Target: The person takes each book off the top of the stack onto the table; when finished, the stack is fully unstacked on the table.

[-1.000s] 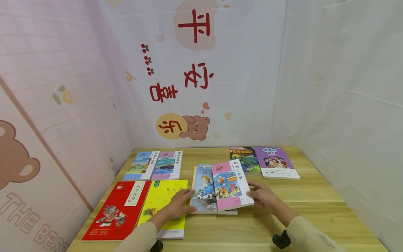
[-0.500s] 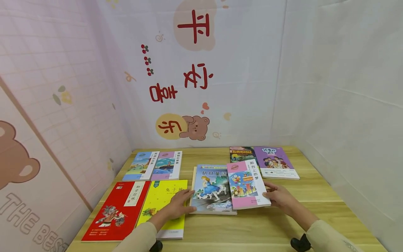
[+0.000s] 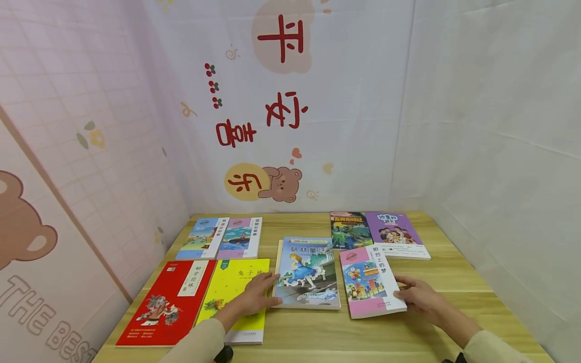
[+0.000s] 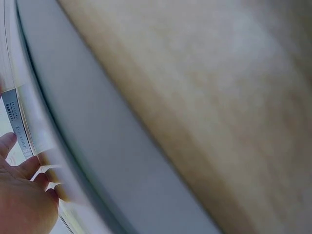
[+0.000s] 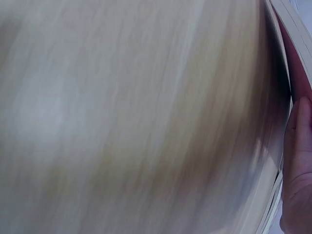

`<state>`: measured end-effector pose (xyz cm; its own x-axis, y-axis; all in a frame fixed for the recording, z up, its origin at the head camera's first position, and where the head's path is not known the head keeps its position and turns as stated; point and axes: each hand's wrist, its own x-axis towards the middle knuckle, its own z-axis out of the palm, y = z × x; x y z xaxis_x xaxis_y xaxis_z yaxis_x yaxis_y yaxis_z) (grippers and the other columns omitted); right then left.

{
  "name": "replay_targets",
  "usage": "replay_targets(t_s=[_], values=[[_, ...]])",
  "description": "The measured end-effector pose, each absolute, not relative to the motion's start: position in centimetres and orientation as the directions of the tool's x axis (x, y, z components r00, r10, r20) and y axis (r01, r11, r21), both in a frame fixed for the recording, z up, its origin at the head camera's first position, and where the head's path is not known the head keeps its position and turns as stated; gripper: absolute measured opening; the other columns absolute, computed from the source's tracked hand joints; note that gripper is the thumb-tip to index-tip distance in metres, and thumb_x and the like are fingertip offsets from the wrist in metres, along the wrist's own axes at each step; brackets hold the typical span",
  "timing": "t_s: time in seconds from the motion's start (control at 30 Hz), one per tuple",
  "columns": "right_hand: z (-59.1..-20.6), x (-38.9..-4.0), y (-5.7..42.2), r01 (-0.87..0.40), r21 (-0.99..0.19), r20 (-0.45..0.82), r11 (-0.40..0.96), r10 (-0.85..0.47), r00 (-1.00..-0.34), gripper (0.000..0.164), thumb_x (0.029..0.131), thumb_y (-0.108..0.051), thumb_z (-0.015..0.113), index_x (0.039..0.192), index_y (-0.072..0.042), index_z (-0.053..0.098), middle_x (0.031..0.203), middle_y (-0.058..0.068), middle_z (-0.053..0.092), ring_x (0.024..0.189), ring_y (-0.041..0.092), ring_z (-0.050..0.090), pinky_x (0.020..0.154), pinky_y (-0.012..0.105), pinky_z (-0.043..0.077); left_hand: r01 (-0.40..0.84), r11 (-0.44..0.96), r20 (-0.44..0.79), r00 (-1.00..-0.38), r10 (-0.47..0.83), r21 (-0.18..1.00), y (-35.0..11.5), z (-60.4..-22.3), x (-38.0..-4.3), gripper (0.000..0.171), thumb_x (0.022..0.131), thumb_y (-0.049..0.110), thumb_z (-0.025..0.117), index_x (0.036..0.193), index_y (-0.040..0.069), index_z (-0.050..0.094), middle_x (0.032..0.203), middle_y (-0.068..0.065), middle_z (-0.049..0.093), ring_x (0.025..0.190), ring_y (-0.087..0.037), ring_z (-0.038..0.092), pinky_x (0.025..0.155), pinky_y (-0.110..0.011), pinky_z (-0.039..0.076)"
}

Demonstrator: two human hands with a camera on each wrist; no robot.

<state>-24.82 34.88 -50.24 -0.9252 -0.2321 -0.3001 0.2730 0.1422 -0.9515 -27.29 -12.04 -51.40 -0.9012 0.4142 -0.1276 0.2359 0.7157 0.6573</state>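
Observation:
In the head view my right hand (image 3: 421, 298) pinches the right edge of a pink-and-white paperback book (image 3: 373, 283), thumb on its cover. This book is tilted slightly above the wooden table, right of the middle. My left hand (image 3: 254, 296) touches the left edge of a blue picture-cover book (image 3: 306, 275), which lies on another book whose pale edge shows on the left. The left wrist view shows the left fingers (image 4: 30, 168) against a book's spine. Seen from the right wrist, the right hand (image 5: 299, 168) is under a book's edge, partly cut off.
Left of the hands lie a red book (image 3: 168, 302) and a yellow book (image 3: 231, 302). Behind them are two small books, one blue (image 3: 202, 238) and one pink (image 3: 239, 238). A dark green book (image 3: 349, 232) and a purple book (image 3: 394, 229) lie back right. Cloth walls enclose the table (image 3: 327, 335).
My right hand has carried the pink-and-white book off the blue book, to the right and then toward me. The blue book's cover is now uncovered. My left hand has stayed in place.

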Motion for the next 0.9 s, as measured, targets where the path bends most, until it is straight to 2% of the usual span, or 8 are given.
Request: replay_targets(t_s=[0.07,0.17,0.3,0.6,0.9], values=[[-50.2,-24.9,34.2,0.282,-0.936,-0.321,0.211,-0.182,-0.930,0.069,0.098,-0.006,0.056,0.149,0.017,0.015,0.113,0.019,0.065,0.099,0.027,0.067,0.081,0.042,0.057,0.231,0.717,-0.129,-0.903,0.410,0.658,-12.1,-51.5,-27.3,0.074,0.090,0.043,0.070,0.153,0.018,0.040,0.159,-0.017,0.028,0.145,-0.045,0.017,0.113,-0.067,0.015],[-49.7,-25.1,33.2,0.259,-0.881,-0.323,0.397,-0.102,-0.941,0.068,0.100,-0.021,0.058,0.146,0.017,0.027,0.129,0.033,0.055,0.113,0.039,0.060,0.090,0.050,0.052,0.233,0.715,-0.126,-0.903,0.410,0.659,-12.0,-51.5,-27.3,0.074,0.090,0.043,0.070,0.153,0.018,0.040,0.159,-0.017,0.028,0.145,-0.045,0.017,0.113,-0.067,0.015],[-48.8,-25.6,32.2,0.202,-0.810,-0.272,0.551,-0.047,-0.961,0.070,0.101,-0.034,0.057,0.145,0.015,0.033,0.143,0.039,0.038,0.128,0.052,0.043,0.098,0.059,0.044,0.250,0.712,-0.113,-0.901,0.420,0.656,-11.9,-51.5,-27.2,0.074,0.091,0.042,0.070,0.153,0.016,0.039,0.159,-0.019,0.027,0.145,-0.046,0.017,0.113,-0.068,0.015],[-48.0,-26.6,29.5,0.192,-0.895,-0.246,0.402,-0.088,-0.965,0.064,0.102,-0.024,0.054,0.150,0.010,0.029,0.150,0.034,0.032,0.134,0.050,0.038,0.107,0.056,0.038,0.227,0.712,-0.125,-0.906,0.405,0.664,-12.0,-51.4,-27.0,0.074,0.090,0.042,0.071,0.153,0.018,0.040,0.160,-0.020,0.022,0.145,-0.046,0.017,0.112,-0.068,0.016],[-48.9,-27.8,25.5,0.189,-0.929,-0.222,0.319,-0.070,-0.972,0.059,0.100,-0.020,0.059,0.148,0.008,0.037,0.146,0.032,0.041,0.125,0.044,0.051,0.100,0.053,0.046,0.213,0.719,-0.131,-0.911,0.390,0.662,-12.0,-51.7,-27.3,0.075,0.089,0.044,0.071,0.153,0.021,0.041,0.160,-0.018,0.023,0.145,-0.046,0.018,0.112,-0.068,0.017]])
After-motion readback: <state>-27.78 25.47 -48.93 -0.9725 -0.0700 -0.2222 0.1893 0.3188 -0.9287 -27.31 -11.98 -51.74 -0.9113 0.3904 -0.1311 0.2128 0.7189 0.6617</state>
